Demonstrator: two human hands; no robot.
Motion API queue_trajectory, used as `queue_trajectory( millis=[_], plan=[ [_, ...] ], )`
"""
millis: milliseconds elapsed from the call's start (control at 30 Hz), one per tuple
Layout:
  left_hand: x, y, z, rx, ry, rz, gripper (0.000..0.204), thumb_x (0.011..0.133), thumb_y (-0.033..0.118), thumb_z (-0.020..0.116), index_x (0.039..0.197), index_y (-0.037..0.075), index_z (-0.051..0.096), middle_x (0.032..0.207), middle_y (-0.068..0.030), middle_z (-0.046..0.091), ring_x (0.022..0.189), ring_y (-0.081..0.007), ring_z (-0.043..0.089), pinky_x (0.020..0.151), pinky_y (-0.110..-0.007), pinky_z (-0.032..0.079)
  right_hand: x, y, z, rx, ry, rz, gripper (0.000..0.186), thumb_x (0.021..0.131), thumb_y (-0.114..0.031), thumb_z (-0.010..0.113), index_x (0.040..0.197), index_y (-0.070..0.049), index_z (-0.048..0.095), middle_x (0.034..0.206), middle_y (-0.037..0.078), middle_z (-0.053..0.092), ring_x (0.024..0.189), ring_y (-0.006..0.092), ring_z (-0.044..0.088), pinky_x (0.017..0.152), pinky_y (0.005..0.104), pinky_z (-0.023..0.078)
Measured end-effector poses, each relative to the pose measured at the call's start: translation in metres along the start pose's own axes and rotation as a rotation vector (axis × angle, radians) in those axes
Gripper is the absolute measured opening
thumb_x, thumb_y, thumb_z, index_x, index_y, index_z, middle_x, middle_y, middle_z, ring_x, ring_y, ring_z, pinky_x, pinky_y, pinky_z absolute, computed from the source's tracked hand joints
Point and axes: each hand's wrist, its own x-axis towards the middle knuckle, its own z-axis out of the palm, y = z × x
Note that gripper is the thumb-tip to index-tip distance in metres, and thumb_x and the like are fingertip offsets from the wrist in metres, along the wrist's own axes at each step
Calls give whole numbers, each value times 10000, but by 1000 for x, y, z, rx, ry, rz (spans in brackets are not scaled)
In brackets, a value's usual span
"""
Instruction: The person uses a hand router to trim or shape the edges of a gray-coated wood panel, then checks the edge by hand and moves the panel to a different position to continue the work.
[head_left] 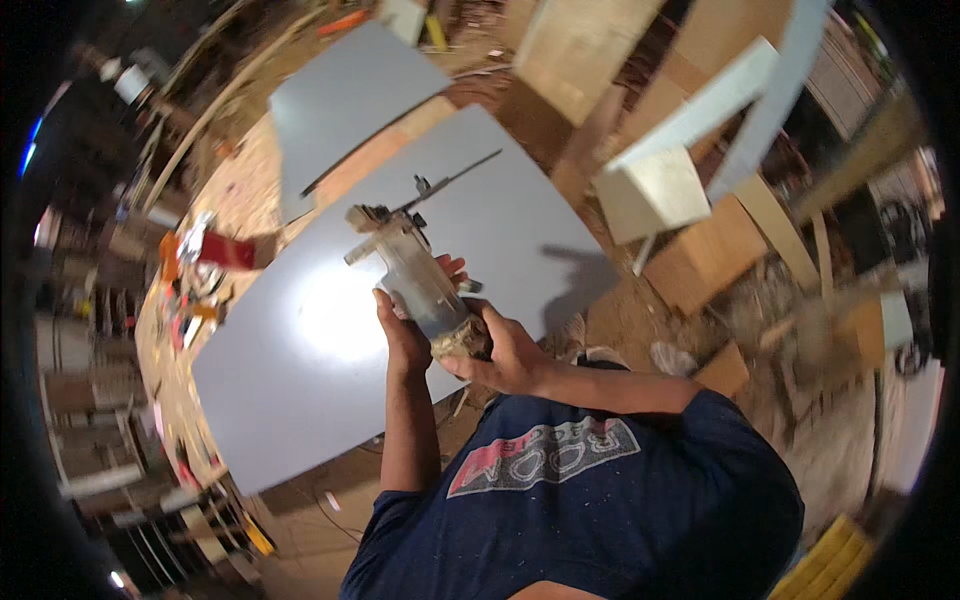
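Observation:
Both my hands hold a dusty, cylindrical power tool, apparently a trim router (420, 285), above a large pale grey board (270, 400). Its body is greyish and looks partly see-through. At its far end are a blocky fitting and a thin dark rod that points away to the upper right. My left hand (405, 335) is closed around the left side of the body, with fingertips showing on the far side. Around the near, rough-looking end, my right hand (508, 352) is wrapped. The undersides of both grips are hidden.
A second grey board (350, 95) lies beyond the first. On the wooden surface at the left are a red object (228, 250) and several small tools (195, 310). Wood panels (705, 250) and a pale box-like piece (655, 195) stand at the right. Scraps litter the floor.

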Motion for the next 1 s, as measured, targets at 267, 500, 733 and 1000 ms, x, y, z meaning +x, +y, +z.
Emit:
queue_trajectory(
  millis=[267,500,733,1000],
  plan=[
    [-14,-54,51,115,-202,-313,851,909,523,776,1479,-61,533,1312,-217,692,1166,-320,721,1005,-435,602,-61,-7,-82,-744,277,-195,891,948,-684,699,1327,117,604,1221,236,614,1108,409,622,1011,515,499],
    [-15,-102,99,132,-275,-459,833,974,623,568,1386,-100,601,1239,-313,733,1040,-419,780,931,-487,644,-100,40,-194,-916,306,-488,611,886,-202,776,1475,-125,632,1547,187,542,1430,426,534,1218,548,418],
    [2,-193,231,-12,-446,-697,810,997,602,583,1363,-121,597,1170,-359,740,988,-419,791,897,-484,652,-140,84,-298,-836,530,-653,598,933,-230,763,1491,-142,567,1544,130,586,1481,363,534,1231,625,387],
    [-5,-287,299,-264,-434,-1069,991,961,807,482,1243,-124,671,1010,-334,753,754,-383,791,606,-422,670,-233,78,-386,-1007,481,-515,520,894,-347,793,1330,-96,660,1364,136,700,1361,374,630,1232,588,388]
  ],
)
